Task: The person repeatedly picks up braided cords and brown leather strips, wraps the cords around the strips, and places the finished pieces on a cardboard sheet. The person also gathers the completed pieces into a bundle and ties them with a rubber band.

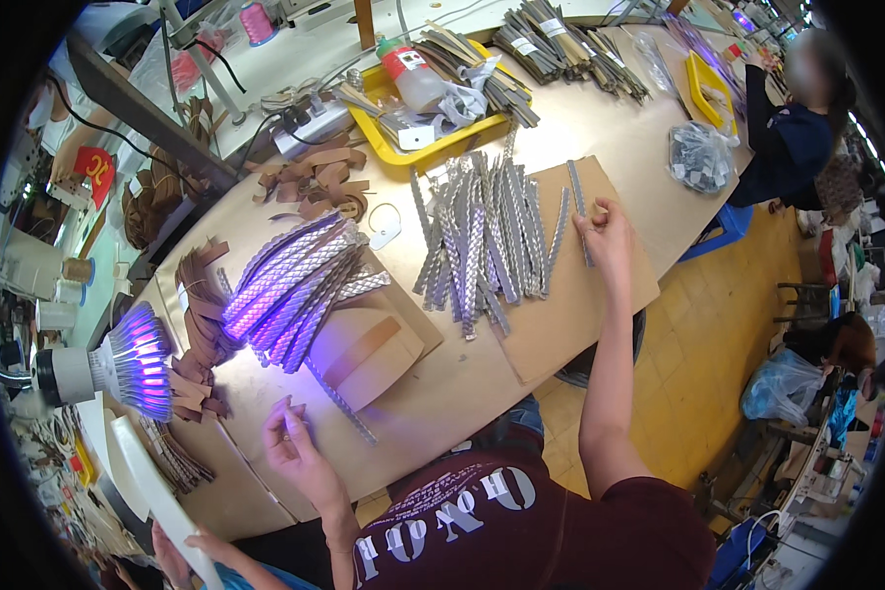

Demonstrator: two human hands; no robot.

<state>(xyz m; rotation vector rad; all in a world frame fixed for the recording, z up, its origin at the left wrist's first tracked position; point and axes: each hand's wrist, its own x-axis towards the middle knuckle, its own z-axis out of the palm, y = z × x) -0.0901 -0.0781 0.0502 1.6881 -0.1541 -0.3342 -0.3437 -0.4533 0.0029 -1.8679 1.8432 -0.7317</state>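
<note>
The right hand (605,228) is pinching a thin, silvery braided strip (578,208) just beyond the heap of matching strips (482,236) to its left, while the left hand (295,447) is gripping another strip (339,393) on the tan worktop (560,324); they are looking light and limp, best pinched near an end.

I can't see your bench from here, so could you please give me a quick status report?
Left hand pinching one silver braided strip. Right hand gripping another strip beside the silver pile. Nothing between them.
</note>
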